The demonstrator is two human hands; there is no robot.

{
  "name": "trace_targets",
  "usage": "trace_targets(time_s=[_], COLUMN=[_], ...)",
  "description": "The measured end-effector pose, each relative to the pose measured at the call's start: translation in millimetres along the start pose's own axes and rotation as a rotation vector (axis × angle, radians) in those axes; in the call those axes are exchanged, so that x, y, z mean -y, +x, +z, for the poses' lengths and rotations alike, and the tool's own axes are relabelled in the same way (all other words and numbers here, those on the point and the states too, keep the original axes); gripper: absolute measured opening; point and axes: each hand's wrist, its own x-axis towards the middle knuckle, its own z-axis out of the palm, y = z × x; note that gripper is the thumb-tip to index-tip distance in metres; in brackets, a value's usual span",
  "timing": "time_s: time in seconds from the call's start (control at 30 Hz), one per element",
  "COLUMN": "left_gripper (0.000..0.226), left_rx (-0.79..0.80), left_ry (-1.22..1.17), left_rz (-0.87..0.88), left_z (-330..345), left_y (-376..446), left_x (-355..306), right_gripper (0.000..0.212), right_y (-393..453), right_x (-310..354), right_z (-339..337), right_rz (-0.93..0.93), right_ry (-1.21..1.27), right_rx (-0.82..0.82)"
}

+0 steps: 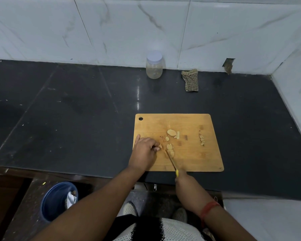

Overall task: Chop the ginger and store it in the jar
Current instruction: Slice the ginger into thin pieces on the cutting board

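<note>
While we lean over the dark countertop (76,101), our left hand (143,150) rests on the near-left part of the wooden cutting board (189,122), its fingers curled down and pinching a small piece of ginger (160,146) against the wood, with the index finger stretched out toward the board's left edge. Our right hand (182,178) sits just off the board's near edge, clenched around the yellow handle of a knife (171,160), whose thin blade slants up and to the left across the board, its tip lying beside the pinched piece and touching a pale cut chunk (170,150). More ginger lies loose on the board: a larger slice with two smaller bits (172,133) near the middle, and a narrow row of finely chopped pieces (201,140) toward the right side, well apart from the hands. A red thread (208,208) circles our right wrist. At the back of the counter, against the white marbled wall tiles (129,28), stands the clear plastic jar (154,66) with its white lid on; whether it holds anything we cannot tell. Just to its right lies a crumpled checked cloth (190,80). Down on the floor to our left stands a blue bin (54,200) with some scraps inside.
</note>
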Motion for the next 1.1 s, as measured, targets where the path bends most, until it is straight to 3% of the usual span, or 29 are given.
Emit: trace_targets(time_s=[0.23, 0.53, 0.93, 1.1], left_gripper=[0.005, 0.010, 0.010, 0.026], left_rx=[-0.004, -0.009, 0.022, 0.038], left_ry=[-0.004, 0.033, 0.051, 0.033], left_rz=[-0.011, -0.016, -0.009, -0.006], left_z=[1.5, 0.7, -2.4, -4.9], left_y=[-0.5, -0.3, 6.6, 4.7], left_x=[-0.2, -5.4, -1.3, -4.1], right_gripper=[0.013, 0.013, 0.030, 0.032], right_y=[23.9, 32.5, 44.9, 56.4], right_x=[22.9, 23.1, 31.7, 39.6], right_z=[-11.1, 0.0, -14.4, -17.2], right_rz=[-0.051, -0.069, -0.034, 0.000], right_ry=[0.016, -0.095, -0.015, -0.042], right_rx=[-0.060, -0.142, -0.028, 0.019])
